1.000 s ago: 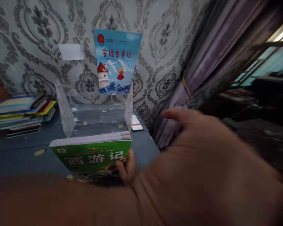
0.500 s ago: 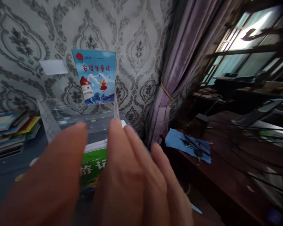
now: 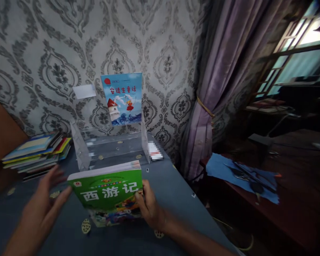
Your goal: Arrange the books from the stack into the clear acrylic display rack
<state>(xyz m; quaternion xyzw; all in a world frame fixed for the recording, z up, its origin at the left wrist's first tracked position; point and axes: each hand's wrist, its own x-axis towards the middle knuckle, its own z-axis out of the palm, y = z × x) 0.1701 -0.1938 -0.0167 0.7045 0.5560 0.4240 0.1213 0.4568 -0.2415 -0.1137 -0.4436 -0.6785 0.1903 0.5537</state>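
Moved: half a second ago a big blurred hand filled the near view and covered most of the green book; now both hands sit low, the book's cover shows whole, and the view has swung left, back toward the wall.
Left hand (image 3: 41, 209): lower left, blurred, fingers spread and open, holding nothing. Its fingertips are just beside the book's left edge; contact cannot be told.
Right hand (image 3: 149, 208): fingers and thumb are closed around the book's lower right edge, with the forearm running off to the lower right.
Green book (image 3: 109, 193): held up off the table with its cover facing the camera, tilted slightly back. It sits between the two hands and just in front of the clear stand.
Table (image 3: 173, 185): covered in dark blue cloth with small pale motifs.
Clear stand (image 3: 109, 149): a stepped, see-through rack on the table behind the green book, against the wall.
Blue book (image 3: 122, 97): stands upright on the stand's rear step, cover forward.
Book stack (image 3: 37, 151): lies flat to the left of the stand, well apart from the hands.
White card (image 3: 84, 91): on the wall, just left of the blue book.
Wallpaper (image 3: 42, 53): grey with a damask pattern.
Curtain (image 3: 218, 89): purple, tied back, to the right of the table.
Dark desk (image 3: 296, 199): far right, with a blue cloth (image 3: 221, 169) lying on it and small tools on the cloth.
Window (image 3: 304, 53): bright, in the upper right.
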